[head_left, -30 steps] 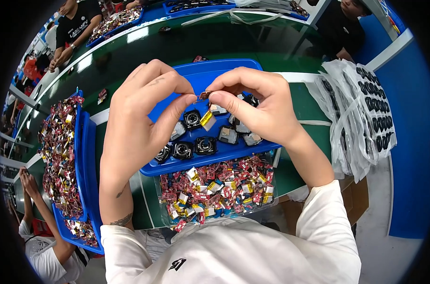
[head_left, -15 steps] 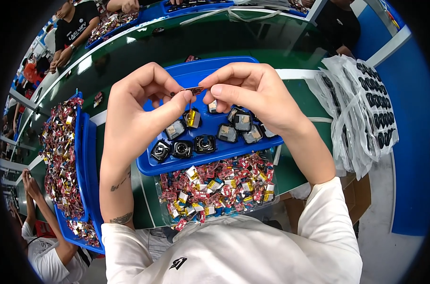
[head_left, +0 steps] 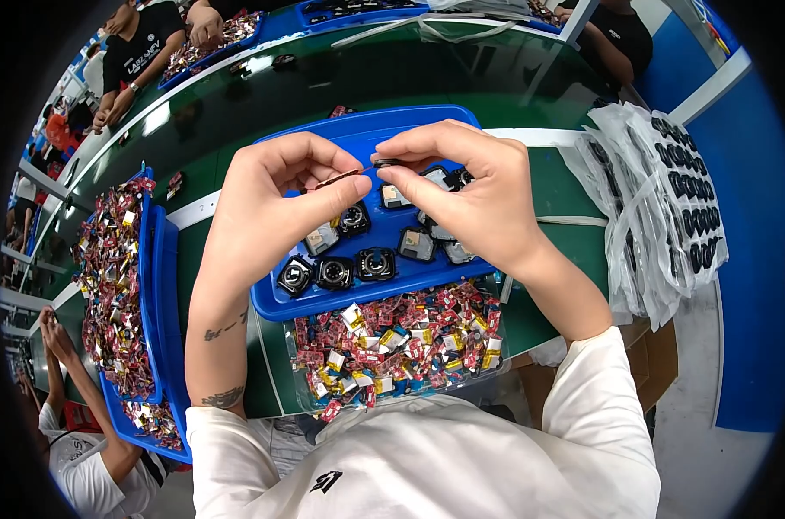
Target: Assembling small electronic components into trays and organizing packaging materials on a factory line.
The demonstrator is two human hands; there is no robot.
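Left hand [head_left: 276,203] pinching a thin board [head_left: 335,179], right hand [head_left: 475,186] now drawn nearly closed on a small dark piece [head_left: 387,163], occupying both.

Translucent plastic packs [head_left: 688,208] of black parts lie at the right end of the green table [head_left: 496,86]. A brown cardboard box [head_left: 658,363] sits below the table's near right corner. Past the table's right end are a blue panel [head_left: 751,303] and a slanting white bar [head_left: 712,89]. Along the table's far side is a blue tray [head_left: 358,19] of dark pieces. A person in a black shirt [head_left: 146,43] is beyond the table's far left edge, another dark-shirted person [head_left: 622,43] at its far right.
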